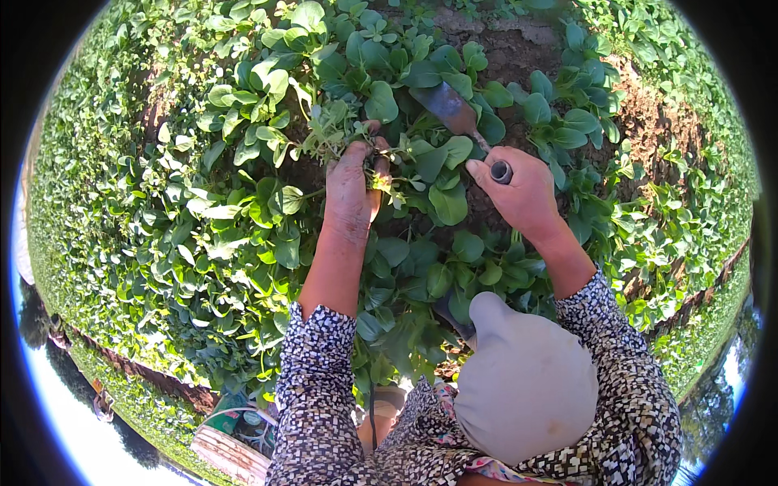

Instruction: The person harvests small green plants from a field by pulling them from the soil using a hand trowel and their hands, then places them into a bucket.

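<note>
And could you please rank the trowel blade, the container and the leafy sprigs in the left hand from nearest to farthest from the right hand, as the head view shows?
1. Trowel blade: ahead and to the left of the right hand, which grips the handle.
2. Leafy sprigs: farther left, in the left hand.
3. Container: lower left, past the left forearm.

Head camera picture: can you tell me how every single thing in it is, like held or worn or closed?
Small-leaved pale-green plant clump: held, roots not visible
Left hand: closed on that clump
Metal-bladed trowel with a dark-ended handle: held, blade slanting among leaves
Right hand: closed around the handle
Broad-leaved green plants: growing, partly sunlit
Plain light-grey cap: worn
Black-and-white patterned sleeves: wrists left bare
Pale container: partly hidden, contents unclear
</note>
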Motion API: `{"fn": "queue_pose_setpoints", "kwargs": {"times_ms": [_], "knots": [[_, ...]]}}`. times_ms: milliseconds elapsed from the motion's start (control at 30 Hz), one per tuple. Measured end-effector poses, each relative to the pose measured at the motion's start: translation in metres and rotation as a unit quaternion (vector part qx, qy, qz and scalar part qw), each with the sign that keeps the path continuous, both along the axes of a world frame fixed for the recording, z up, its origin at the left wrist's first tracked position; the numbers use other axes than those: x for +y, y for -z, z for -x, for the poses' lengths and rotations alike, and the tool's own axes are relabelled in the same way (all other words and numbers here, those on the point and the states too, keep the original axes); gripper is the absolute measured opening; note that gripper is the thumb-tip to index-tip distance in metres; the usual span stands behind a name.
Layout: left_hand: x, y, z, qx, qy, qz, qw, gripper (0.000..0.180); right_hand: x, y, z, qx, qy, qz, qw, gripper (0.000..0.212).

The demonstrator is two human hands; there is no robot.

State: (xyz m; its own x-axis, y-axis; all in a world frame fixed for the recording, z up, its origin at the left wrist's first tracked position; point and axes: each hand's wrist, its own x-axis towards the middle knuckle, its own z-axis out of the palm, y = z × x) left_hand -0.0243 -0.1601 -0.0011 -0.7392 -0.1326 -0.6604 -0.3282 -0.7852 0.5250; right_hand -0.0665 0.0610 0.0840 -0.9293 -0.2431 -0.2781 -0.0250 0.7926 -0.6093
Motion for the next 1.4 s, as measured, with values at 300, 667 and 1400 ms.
{"fn": "queue_pose_setpoints", "kwargs": {"times_ms": [300,667,1400], "knots": [[0.035,-0.044,0.084,0.113,0.012,0.173,0.978,0.018,0.036,0.002,0.084,0.077,0.015,-0.059,0.995,0.035],[0.031,-0.030,0.075,0.071,0.562,0.729,0.383,0.030,0.064,0.055,0.089,-0.085,-0.029,0.102,0.991,0.038],[0.020,-0.024,0.047,0.032,0.514,0.679,0.524,0.056,0.032,0.064,0.146,-0.099,-0.190,0.102,0.972,0.040]]}}
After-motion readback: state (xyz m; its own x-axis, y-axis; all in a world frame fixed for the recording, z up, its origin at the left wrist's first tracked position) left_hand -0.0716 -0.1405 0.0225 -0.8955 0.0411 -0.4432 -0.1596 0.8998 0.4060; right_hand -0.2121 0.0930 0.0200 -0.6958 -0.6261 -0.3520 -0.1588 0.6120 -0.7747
